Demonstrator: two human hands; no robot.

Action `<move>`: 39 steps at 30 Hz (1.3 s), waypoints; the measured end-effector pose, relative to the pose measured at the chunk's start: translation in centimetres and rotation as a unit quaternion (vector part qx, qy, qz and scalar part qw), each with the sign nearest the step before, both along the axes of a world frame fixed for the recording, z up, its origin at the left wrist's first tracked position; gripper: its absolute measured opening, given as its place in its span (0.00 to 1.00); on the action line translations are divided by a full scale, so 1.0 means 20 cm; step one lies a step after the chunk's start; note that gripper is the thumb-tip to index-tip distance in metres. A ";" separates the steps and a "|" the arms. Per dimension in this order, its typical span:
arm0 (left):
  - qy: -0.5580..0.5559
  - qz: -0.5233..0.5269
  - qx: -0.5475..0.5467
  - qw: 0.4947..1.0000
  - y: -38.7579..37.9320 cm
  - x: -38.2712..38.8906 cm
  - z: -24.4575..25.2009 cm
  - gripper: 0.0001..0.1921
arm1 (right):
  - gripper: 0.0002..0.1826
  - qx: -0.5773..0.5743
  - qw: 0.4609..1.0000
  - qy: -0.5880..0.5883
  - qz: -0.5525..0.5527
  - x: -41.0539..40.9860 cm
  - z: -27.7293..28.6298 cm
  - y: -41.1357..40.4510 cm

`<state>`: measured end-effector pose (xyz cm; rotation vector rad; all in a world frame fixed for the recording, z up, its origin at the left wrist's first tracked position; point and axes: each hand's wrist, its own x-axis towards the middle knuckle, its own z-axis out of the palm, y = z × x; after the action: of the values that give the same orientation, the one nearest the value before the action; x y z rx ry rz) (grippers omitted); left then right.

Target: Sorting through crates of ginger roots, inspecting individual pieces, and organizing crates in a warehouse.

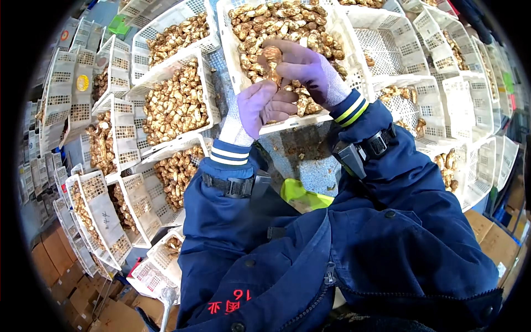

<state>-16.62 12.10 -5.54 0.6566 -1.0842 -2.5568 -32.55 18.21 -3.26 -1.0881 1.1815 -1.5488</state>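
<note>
Both my hands wear thin purple-and-white gloves and meet over a white plastic crate (pixel 286 124) heaped with brown-and-cream mushrooms (pixel 286 20). Between them a single thick mushroom (pixel 272 62) stands roughly upright. My left hand (pixel 265 106) has its thumb and fingertips at the lower end of that mushroom, the other fingers curled loosely, palm partly up. My right hand (pixel 305 68) reaches around the mushroom's upper and right side with its fingers spread and bent. Part of the mushroom's left edge lies in shadow.
More white crates of mushrooms stand on the left (pixel 176 103), some stacked or tilted. On the right are crates with few mushrooms (pixel 379 45). A yellow-green item (pixel 305 197) lies below my forearms. Cardboard boxes (pixel 493 236) stand at the lower right, and a metal-looking tool (pixel 167 301) at lower left.
</note>
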 end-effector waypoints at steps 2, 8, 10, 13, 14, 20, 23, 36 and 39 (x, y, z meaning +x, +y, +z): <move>0.040 -0.022 0.017 0.999 -0.02 0.01 -0.02 0.18 | 0.26 -0.087 0.973 0.215 0.011 -0.05 -0.09 0.00; -0.120 0.016 -0.049 0.991 -0.01 -0.02 0.00 0.18 | 0.25 0.022 0.938 0.327 -0.116 0.03 -0.05 0.02; -0.090 0.066 -0.068 0.991 -0.03 -0.02 -0.04 0.18 | 0.24 -0.007 0.912 0.392 -0.121 0.03 -0.04 0.02; -0.024 0.140 -0.217 0.966 -0.04 -0.03 -0.10 0.14 | 0.21 -0.055 0.870 0.470 -0.138 0.04 -0.02 0.01; -0.018 0.170 -0.347 0.922 -0.04 -0.05 -0.12 0.11 | 0.21 -0.067 0.853 0.496 -0.146 0.05 -0.01 0.01; -0.032 0.136 -0.126 0.982 0.02 -0.04 0.03 0.09 | 0.23 -0.072 0.827 0.536 -0.155 0.08 0.01 0.01; -0.030 0.156 -0.173 0.972 0.00 -0.02 0.03 0.10 | 0.23 -0.107 0.854 0.498 -0.106 0.09 0.01 0.02; 0.047 0.119 0.038 0.991 -0.08 0.04 -0.09 0.16 | 0.16 0.104 0.938 0.297 -0.146 -0.13 -0.06 0.01; -0.034 0.177 0.159 0.971 -0.11 0.06 -0.17 0.16 | 0.18 0.179 0.918 0.340 -0.094 -0.21 -0.10 0.01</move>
<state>-15.49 9.91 -9.00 0.9279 -0.5146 -2.4201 -36.71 18.42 -5.25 -1.3274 2.0004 -1.0276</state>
